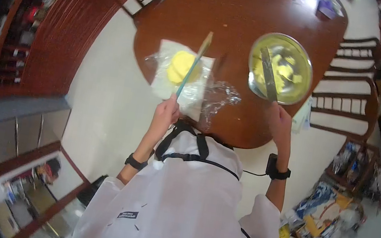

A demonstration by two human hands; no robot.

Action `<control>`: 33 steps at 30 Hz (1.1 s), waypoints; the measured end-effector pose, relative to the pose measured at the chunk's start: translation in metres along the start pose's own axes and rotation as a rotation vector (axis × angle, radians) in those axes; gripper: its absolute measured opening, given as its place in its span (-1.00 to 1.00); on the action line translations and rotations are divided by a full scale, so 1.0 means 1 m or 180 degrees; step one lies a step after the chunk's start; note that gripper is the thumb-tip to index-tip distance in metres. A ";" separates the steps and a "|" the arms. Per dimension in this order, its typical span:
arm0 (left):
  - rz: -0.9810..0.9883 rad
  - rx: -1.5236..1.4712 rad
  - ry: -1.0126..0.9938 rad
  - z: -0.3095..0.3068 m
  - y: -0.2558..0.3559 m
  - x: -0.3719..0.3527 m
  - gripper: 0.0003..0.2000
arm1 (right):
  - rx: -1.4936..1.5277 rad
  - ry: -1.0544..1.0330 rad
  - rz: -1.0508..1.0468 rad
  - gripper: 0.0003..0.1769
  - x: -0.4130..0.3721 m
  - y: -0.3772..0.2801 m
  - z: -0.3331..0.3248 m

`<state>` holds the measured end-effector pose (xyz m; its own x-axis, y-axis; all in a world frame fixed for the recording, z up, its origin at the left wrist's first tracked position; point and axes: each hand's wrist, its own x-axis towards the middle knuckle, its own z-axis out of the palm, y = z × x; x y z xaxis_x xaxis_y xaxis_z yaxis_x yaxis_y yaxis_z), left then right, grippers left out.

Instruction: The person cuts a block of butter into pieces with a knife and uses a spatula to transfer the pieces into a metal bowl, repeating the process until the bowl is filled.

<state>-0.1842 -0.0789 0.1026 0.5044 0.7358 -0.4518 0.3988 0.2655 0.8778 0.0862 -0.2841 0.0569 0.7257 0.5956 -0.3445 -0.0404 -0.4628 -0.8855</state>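
Observation:
My left hand (168, 110) is closed round a long thin stick (193, 67), teal near the fingers and tan at the far tip. The stick passes over the right side of a yellow dough-like lump (179, 66), which lies on a white sheet (160, 84). In my right hand (278, 123) is a flat-bladed knife (270, 79), its grey blade smeared with something pale. The blade reaches across a round metal bowl (306, 70) with several soft yellow pieces (285, 70) inside. Crumpled clear plastic wrap (219, 97) sits between the sheet and the bowl.
Everything stands on a brown wooden table (209, 2) with a rounded near edge. A purple item (325, 9) is at the far right corner. Wooden chairs (343, 101) flank the right side. Papers (302, 116) show by the right edge, and bags (320, 214) clutter the floor.

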 end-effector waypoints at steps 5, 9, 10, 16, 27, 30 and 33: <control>-0.0203 -0.0811 0.0390 -0.059 -0.040 -0.017 -0.45 | -0.0022 -0.0667 -0.0813 -0.61 0.002 -0.013 0.075; -0.0278 -0.1125 0.0956 -0.097 -0.062 -0.037 -0.47 | -0.0316 -0.1089 -0.0481 -0.54 0.001 -0.036 0.134; -0.0272 -0.1178 0.1062 -0.104 -0.068 -0.041 -0.48 | -0.0369 -0.1125 -0.0484 -0.54 0.005 -0.036 0.147; -0.0419 -0.1433 0.1260 -0.132 -0.090 -0.055 -0.50 | -0.0685 -0.1144 -0.0595 -0.50 0.018 -0.031 0.189; -0.0472 -0.1442 0.1156 -0.159 -0.105 -0.048 -0.50 | -0.1380 -0.0850 -0.0435 -0.40 0.018 -0.037 0.215; -0.0501 -0.1421 0.1111 -0.165 -0.107 -0.045 -0.50 | -0.1279 -0.0789 -0.0492 -0.41 0.016 -0.039 0.218; -0.0606 -0.1408 0.1112 -0.170 -0.104 -0.042 -0.50 | -0.1411 -0.0712 -0.0445 -0.42 0.014 -0.040 0.222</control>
<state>-0.3773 -0.0314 0.0569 0.1436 0.7913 -0.5943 0.0628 0.5921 0.8034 -0.0547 -0.1120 0.0181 0.5368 0.7750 -0.3334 0.3766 -0.5737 -0.7274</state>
